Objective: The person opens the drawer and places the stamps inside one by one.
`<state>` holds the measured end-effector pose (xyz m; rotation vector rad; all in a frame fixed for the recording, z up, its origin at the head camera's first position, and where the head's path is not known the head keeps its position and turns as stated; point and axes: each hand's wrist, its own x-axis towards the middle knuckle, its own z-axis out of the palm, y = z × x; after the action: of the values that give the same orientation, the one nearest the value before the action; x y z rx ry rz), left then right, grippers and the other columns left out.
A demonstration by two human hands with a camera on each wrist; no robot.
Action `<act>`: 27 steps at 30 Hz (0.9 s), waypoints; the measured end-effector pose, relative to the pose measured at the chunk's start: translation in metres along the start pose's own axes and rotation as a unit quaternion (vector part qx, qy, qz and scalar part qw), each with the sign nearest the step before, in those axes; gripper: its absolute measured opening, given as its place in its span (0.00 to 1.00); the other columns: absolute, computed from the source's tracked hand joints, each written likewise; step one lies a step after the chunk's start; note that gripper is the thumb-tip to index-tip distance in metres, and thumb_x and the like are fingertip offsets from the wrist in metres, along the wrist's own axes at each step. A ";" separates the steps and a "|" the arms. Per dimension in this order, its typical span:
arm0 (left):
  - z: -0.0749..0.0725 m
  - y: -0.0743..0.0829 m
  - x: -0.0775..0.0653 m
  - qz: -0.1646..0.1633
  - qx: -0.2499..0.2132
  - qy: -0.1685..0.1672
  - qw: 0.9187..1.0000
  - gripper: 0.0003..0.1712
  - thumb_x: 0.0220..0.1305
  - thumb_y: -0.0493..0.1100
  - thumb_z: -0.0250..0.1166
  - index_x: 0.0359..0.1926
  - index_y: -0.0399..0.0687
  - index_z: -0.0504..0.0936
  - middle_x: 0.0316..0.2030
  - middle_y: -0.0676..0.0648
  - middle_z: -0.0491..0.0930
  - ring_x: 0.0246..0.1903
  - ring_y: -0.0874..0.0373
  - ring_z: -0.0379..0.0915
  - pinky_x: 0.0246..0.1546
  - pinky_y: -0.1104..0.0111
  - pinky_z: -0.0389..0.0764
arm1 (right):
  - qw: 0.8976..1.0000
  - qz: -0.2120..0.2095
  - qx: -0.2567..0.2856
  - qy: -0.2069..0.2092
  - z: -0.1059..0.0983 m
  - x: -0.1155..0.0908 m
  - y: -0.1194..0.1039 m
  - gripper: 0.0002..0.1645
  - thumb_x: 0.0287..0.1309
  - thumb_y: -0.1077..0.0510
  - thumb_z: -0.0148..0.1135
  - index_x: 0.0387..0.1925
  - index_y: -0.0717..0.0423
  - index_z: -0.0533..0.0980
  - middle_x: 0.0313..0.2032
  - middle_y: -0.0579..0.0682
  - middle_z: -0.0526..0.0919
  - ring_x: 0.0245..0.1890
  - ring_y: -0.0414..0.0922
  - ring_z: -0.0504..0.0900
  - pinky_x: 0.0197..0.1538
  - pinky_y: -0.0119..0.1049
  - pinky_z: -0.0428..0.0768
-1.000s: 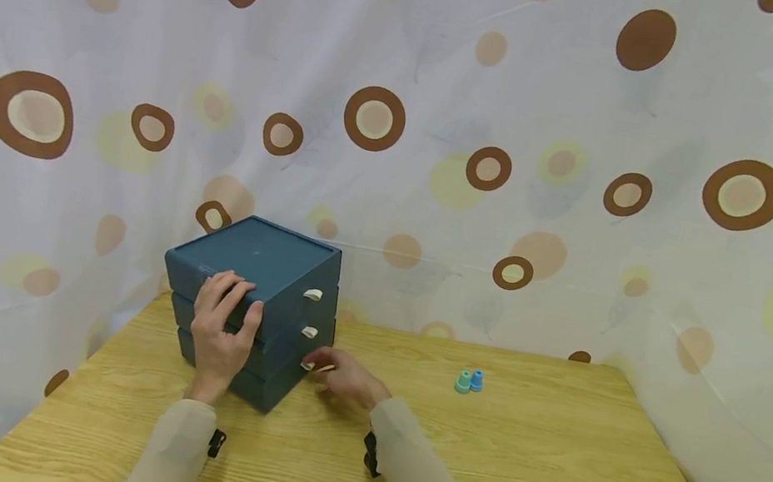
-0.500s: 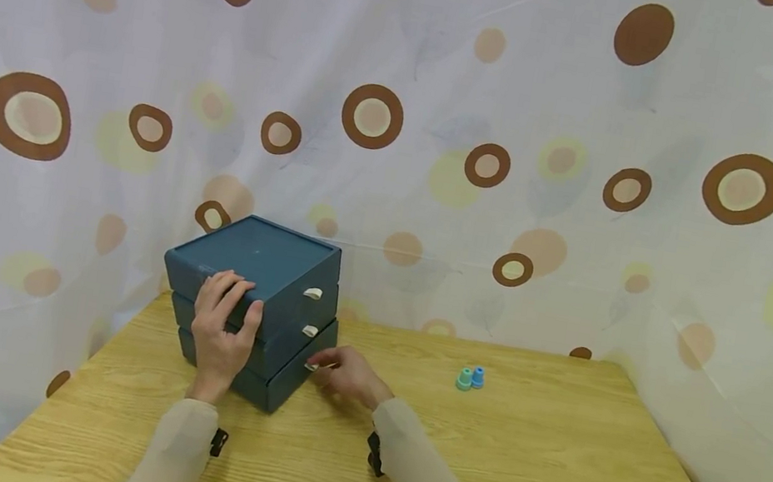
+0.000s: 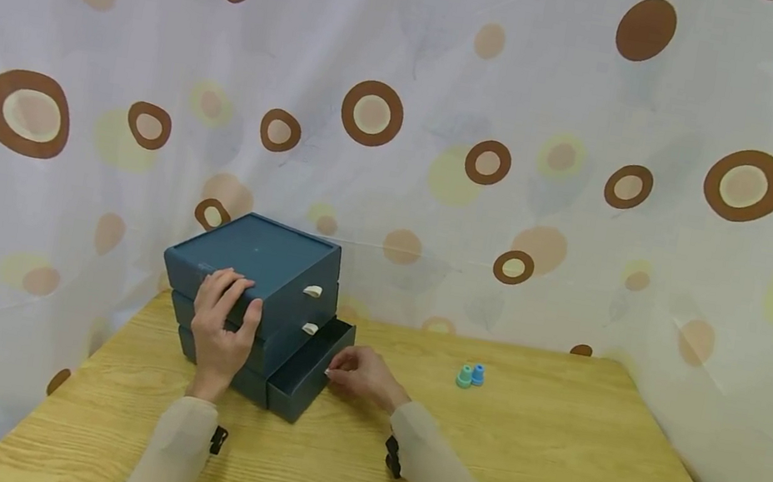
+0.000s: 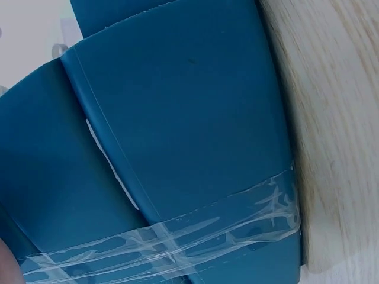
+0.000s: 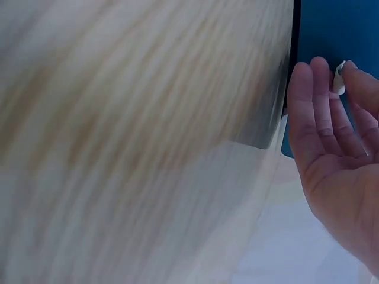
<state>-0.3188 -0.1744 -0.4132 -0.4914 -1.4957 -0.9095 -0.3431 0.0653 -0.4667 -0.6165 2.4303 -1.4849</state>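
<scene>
A dark blue three-tier drawer unit stands at the left of the table, with its lowest drawer pulled partway out. Small white pull tabs show on the two drawers above, which sit closed. My left hand rests against the top edge and side of the unit, its fingers laid over the rim. With thumb and fingertips, my right hand pinches the white pull tab of the lowest drawer. The visible part of that drawer's inside is dark and bare. Clear tape runs across the unit's side in the left wrist view.
A green cone-like piece and a blue one stand side by side on the wooden table, right of the unit. A white curtain with brown and yellow spots hangs behind and at the sides.
The lowest drawer has slid out of the unit toward the right, with my right hand moving right along with it. My left hand has stayed on the unit.
</scene>
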 end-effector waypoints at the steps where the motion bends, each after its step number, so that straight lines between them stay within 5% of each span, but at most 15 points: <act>1: 0.001 0.000 0.000 0.000 0.000 0.001 1.000 0.18 0.61 0.48 0.64 0.40 0.36 0.86 0.43 0.32 0.82 0.54 0.35 0.73 0.66 0.41 0.61 | 1.000 0.004 0.006 -0.001 -0.001 -0.001 0.000 0.06 0.64 0.61 0.62 0.40 0.60 0.79 0.36 0.56 0.85 0.32 0.50 0.85 0.35 0.40 0.86; 27: -0.001 0.002 0.001 0.005 0.014 -0.004 1.000 0.22 0.66 0.54 0.61 0.43 0.39 0.87 0.44 0.36 0.82 0.55 0.39 0.73 0.68 0.45 0.62 | 0.999 0.002 0.002 -0.051 -0.036 -0.026 0.015 0.10 0.63 0.61 0.63 0.42 0.65 0.79 0.38 0.61 0.86 0.31 0.52 0.86 0.28 0.43 0.86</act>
<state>-0.3166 -0.1736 -0.4116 -0.4828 -1.5108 -0.8786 -0.3379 0.1117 -0.4643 -0.6702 2.3505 -1.4208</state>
